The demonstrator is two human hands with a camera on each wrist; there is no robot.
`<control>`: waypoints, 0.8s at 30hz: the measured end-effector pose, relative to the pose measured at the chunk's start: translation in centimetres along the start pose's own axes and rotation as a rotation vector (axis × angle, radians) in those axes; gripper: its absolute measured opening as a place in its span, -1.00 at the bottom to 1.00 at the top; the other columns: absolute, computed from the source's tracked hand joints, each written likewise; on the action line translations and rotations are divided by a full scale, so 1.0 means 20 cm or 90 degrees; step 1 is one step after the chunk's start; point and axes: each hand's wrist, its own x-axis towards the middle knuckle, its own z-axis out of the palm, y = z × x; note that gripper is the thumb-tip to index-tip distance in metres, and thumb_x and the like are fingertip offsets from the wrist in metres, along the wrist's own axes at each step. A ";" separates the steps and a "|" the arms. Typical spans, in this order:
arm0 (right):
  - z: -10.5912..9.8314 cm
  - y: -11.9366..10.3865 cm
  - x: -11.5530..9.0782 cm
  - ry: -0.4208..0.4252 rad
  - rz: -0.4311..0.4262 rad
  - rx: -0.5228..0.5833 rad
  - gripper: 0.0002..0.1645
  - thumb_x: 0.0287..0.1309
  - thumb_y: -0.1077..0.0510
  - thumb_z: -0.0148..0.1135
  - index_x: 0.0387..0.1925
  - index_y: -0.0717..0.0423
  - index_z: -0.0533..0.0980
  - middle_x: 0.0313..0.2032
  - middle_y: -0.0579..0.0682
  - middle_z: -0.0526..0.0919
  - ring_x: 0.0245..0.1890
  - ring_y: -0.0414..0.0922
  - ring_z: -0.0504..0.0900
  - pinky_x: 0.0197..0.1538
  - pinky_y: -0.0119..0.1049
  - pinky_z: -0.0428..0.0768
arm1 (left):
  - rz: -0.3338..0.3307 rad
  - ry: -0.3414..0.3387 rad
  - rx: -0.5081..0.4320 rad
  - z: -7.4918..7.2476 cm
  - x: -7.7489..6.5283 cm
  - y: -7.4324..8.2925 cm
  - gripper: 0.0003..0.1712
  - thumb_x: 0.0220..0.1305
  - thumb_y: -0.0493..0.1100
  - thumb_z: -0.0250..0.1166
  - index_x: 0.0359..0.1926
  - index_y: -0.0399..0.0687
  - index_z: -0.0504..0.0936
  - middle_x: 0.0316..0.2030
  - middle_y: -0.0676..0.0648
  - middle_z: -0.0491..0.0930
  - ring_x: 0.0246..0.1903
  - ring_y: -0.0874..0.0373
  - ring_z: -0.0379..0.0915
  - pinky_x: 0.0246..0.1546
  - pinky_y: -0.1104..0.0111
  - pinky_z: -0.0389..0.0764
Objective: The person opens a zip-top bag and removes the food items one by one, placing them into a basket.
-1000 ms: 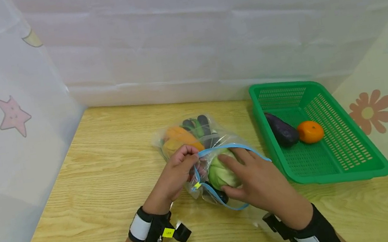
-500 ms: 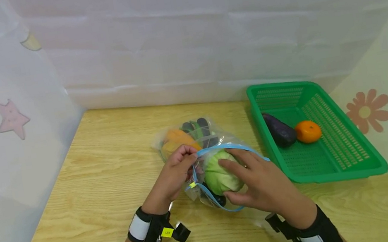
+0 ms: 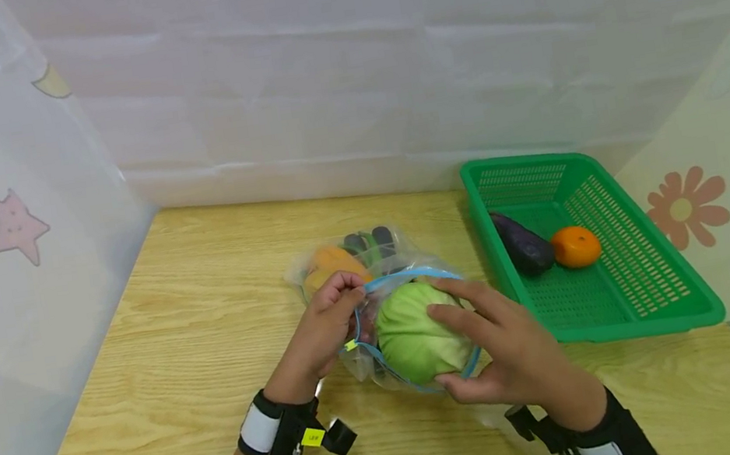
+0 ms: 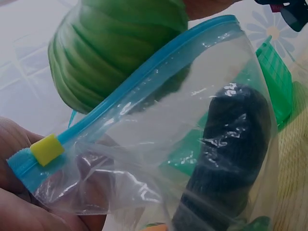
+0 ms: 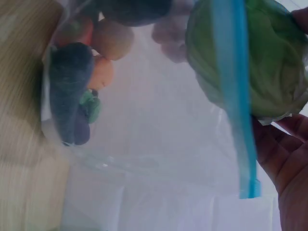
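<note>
My right hand (image 3: 509,339) grips a pale green cabbage (image 3: 416,334) from its right side, fingers spread over it. The cabbage sits in the mouth of a clear zip bag (image 4: 144,178), partly above the blue zip strip (image 4: 159,65) in the left wrist view. My left hand (image 3: 325,320) pinches the bag's rim at the left, close to the yellow slider (image 4: 47,150). Through the plastic show a long dark vegetable (image 4: 231,144), an orange-yellow item (image 3: 324,265) and, in the right wrist view, several other fruits or vegetables, blurred.
At the right stands a green basket (image 3: 625,332) holding an eggplant (image 3: 523,243) and an orange (image 3: 576,246). The wooden table (image 3: 203,283) meets a white-covered wall (image 3: 351,88) at the back.
The cabbage has come up through the bag's mouth toward the head camera, with the right hand on it. My left hand keeps its pinch on the rim and has hardly moved.
</note>
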 end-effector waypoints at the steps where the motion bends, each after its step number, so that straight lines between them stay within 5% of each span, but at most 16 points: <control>1: -0.01 0.01 0.00 0.010 -0.003 0.001 -0.33 0.22 -0.27 0.17 0.04 0.23 0.54 0.09 0.30 0.54 -0.09 0.13 0.62 -0.20 -0.05 0.64 | 0.000 -0.003 -0.004 0.00 0.00 0.00 -0.85 0.56 -0.23 -0.11 -0.04 -0.21 0.34 -0.48 -0.03 0.30 -0.65 0.19 0.29 -0.47 0.36 0.54; 12: -0.14 0.07 0.01 0.044 0.001 -0.022 -0.30 0.25 -0.27 0.14 -0.05 0.33 0.53 0.02 0.40 0.54 -0.12 0.19 0.61 0.21 -0.47 0.37 | -0.002 -0.012 -0.028 0.02 0.02 -0.01 -0.86 0.57 -0.25 -0.13 -0.04 -0.19 0.33 -0.17 -0.09 0.45 -0.55 0.18 0.35 -0.45 0.37 0.55; 20: -0.27 0.18 0.03 0.136 0.045 -0.057 -0.20 0.19 -0.33 0.21 -0.12 0.42 0.52 -0.04 0.42 0.55 -0.09 0.20 0.59 0.11 -0.55 0.40 | 0.012 -0.011 -0.025 0.02 0.03 -0.02 -0.87 0.56 -0.25 -0.14 -0.06 -0.20 0.31 -0.25 -0.09 0.46 -0.55 0.16 0.38 -0.45 0.36 0.56; 24: -0.39 0.33 -0.02 0.096 0.125 -0.119 -0.11 0.21 -0.40 0.15 -0.01 0.42 0.48 0.10 0.41 0.48 0.00 0.20 0.53 -0.04 -0.59 0.36 | 0.019 -0.010 -0.025 0.03 0.04 -0.02 -0.86 0.57 -0.25 -0.16 -0.07 -0.20 0.31 -0.24 -0.09 0.47 -0.58 0.19 0.36 -0.45 0.38 0.56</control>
